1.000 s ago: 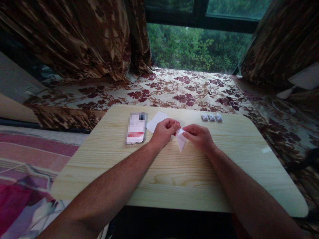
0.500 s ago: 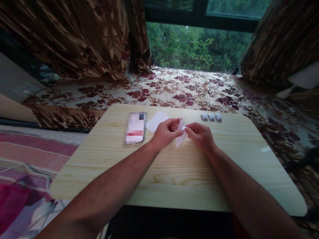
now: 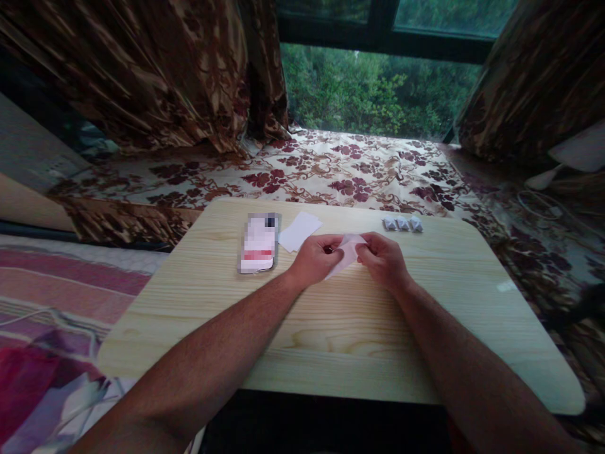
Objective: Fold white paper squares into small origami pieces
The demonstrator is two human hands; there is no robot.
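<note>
A folded sheet of white paper is stretched between my two hands, just above the table. My left hand pinches its left side between thumb and fingers. On the other side my right hand grips the paper, thumb on top. The fingertips behind the sheet are hidden. Left of my hands, loose white paper sheets lie on the tabletop. Beyond my right hand, three small folded paper pieces with pointed tops stand in a row.
A phone, its surface pixelated, lies on the light wooden table left of the sheets. Behind the table is a ledge with a flowered cloth below a window. A striped bed cover is at the left.
The paper in my hands has turned from an upright, pointed shape to a flatter band slanting down to the left. My fingers have shifted their hold along it.
</note>
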